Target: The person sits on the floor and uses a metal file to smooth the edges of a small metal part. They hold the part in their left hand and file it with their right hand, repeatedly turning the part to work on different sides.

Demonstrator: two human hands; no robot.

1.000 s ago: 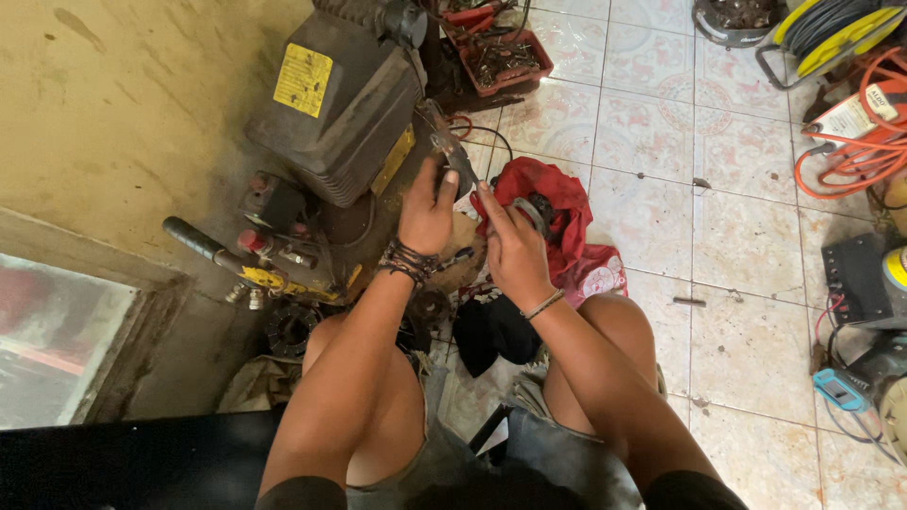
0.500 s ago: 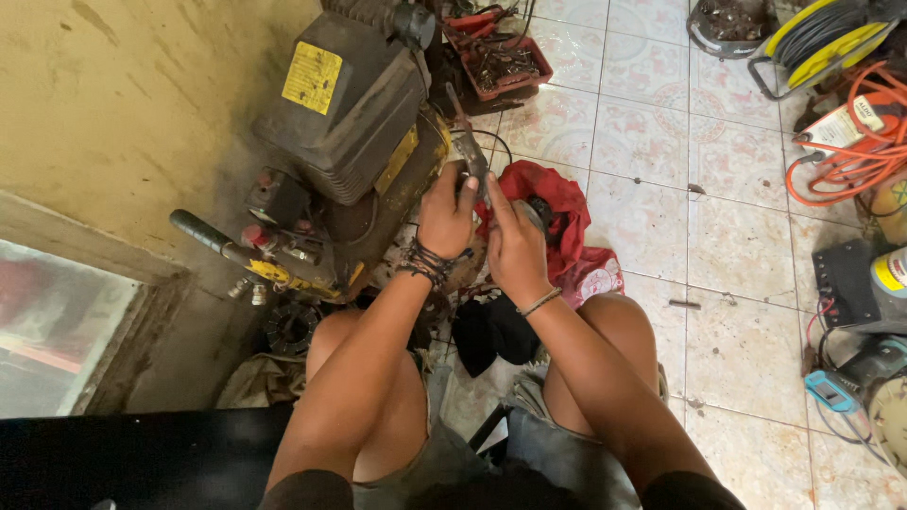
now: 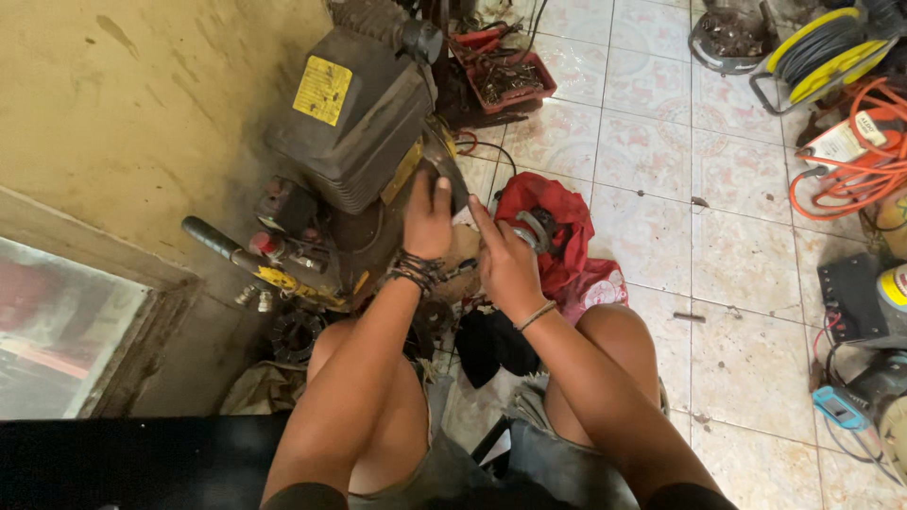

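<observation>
Because the dark machine [image 3: 354, 123] with its yellow label leaned against the wall at the left edge of the tiled floor [image 3: 746, 255], its end face sat within reach. The left hand [image 3: 427, 219] pressed flat there, fingers together, gripping nothing visible. The right hand [image 3: 505, 264] curled beside it over the red cloth [image 3: 557, 222]; whether it held anything I could not tell.
</observation>
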